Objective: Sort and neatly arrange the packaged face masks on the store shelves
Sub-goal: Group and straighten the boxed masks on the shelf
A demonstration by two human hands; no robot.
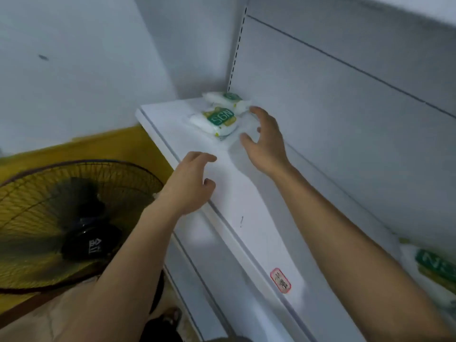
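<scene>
Two white packs of face masks with green N95 labels lie at the far left end of the white shelf (246, 198). The nearer pack (214, 120) lies flat and the farther pack (225, 99) sits in the back corner. My right hand (265, 139) hovers just right of the nearer pack, fingers spread and holding nothing. My left hand (191, 183) is over the shelf's front edge, fingers loosely curled, also holding nothing. Another green-labelled mask pack (436, 270) shows at the right edge of the shelf.
A black-bladed fan with a yellow wire guard (69, 218) stands low on the left, below the shelf end. A red-bordered sticker (280, 280) sits on the shelf front. The grey back panel (345, 95) rises behind the shelf. Lower shelves run beneath.
</scene>
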